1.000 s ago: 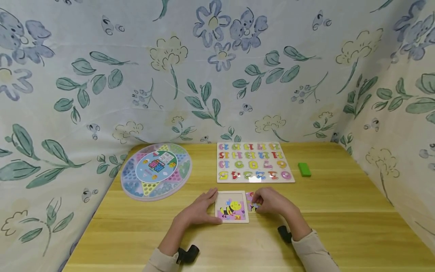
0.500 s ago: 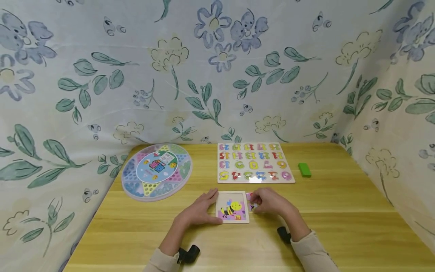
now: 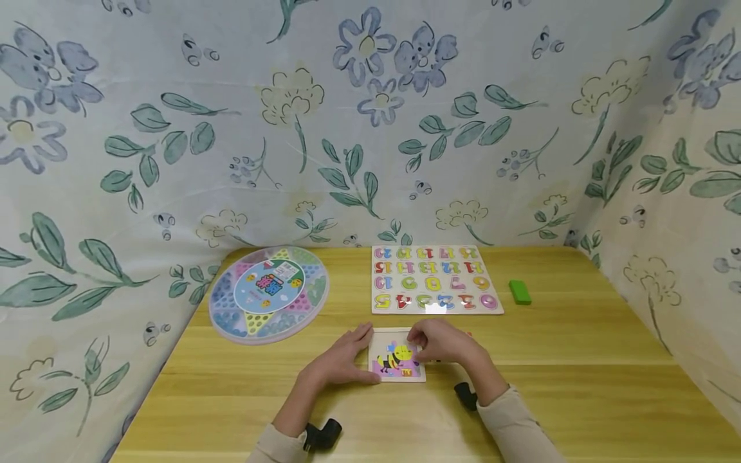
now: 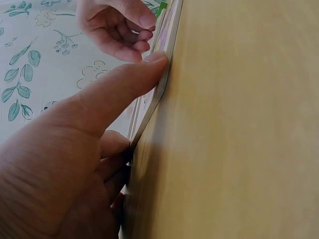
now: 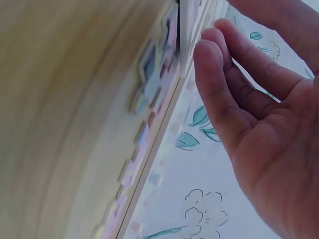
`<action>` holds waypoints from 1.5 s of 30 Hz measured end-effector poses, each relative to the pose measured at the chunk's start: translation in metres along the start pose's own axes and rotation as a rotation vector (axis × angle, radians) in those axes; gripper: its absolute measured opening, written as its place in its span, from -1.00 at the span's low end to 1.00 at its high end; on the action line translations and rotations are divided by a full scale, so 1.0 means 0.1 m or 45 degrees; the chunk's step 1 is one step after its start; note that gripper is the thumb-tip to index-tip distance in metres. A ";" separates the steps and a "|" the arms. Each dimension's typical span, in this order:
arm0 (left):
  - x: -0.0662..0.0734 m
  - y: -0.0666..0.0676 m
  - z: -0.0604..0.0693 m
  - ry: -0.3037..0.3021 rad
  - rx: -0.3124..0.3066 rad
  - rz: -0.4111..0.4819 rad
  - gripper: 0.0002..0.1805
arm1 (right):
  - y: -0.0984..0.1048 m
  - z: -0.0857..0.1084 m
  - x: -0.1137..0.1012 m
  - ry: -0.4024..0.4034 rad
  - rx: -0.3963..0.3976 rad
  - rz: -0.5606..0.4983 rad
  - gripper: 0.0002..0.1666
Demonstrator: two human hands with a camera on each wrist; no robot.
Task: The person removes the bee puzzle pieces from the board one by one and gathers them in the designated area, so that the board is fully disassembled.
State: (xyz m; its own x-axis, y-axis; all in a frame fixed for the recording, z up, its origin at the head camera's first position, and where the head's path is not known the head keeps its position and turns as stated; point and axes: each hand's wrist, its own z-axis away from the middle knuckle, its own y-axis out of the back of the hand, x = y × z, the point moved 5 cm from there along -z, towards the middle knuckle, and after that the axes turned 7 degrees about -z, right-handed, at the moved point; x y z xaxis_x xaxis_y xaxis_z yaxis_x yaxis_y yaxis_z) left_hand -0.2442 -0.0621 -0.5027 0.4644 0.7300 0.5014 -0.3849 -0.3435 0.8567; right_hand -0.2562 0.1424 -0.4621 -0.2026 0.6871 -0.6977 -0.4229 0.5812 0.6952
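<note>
A small wooden-framed bee jigsaw puzzle lies on the table in the head view. My left hand grips its left side, thumb at the near edge and index finger by the far left corner; the left wrist view shows the thumb on the rim. Over the frame's right side hovers my right hand, its fingers loosely bent. No piece shows between its thumb and fingers in the left wrist view. Loose puzzle pieces lie beside the frame in the right wrist view, mostly hidden by that hand in the head view.
Behind the frame lies a number board, its numerals upside down to me. A round Chinese checkers board is at the back left, and a green block at the back right. Floral cloth hangs behind the wooden table.
My right hand has moved left, from the pieces beside the frame to over its right side. The left hand has kept its grip on the frame.
</note>
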 end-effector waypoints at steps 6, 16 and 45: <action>0.00 -0.02 0.01 0.000 0.004 -0.005 0.15 | -0.08 -0.09 -0.02 0.030 -0.054 -0.052 -0.66; -0.01 -0.02 -0.01 0.004 0.004 -0.010 0.15 | -0.18 -0.17 -0.12 0.048 -0.069 -0.015 -0.58; -0.02 -0.01 -0.02 0.025 -0.014 0.009 0.15 | -0.22 -0.17 -0.19 0.023 -0.047 -0.032 -0.55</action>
State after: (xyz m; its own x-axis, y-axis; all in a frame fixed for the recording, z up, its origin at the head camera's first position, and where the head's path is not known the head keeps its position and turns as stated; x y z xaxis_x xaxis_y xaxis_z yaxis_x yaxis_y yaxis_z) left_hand -0.2460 -0.0621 -0.5046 0.4462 0.7391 0.5046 -0.3969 -0.3419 0.8518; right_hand -0.2582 0.1093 -0.4675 -0.2077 0.6644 -0.7180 -0.4606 0.5811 0.6710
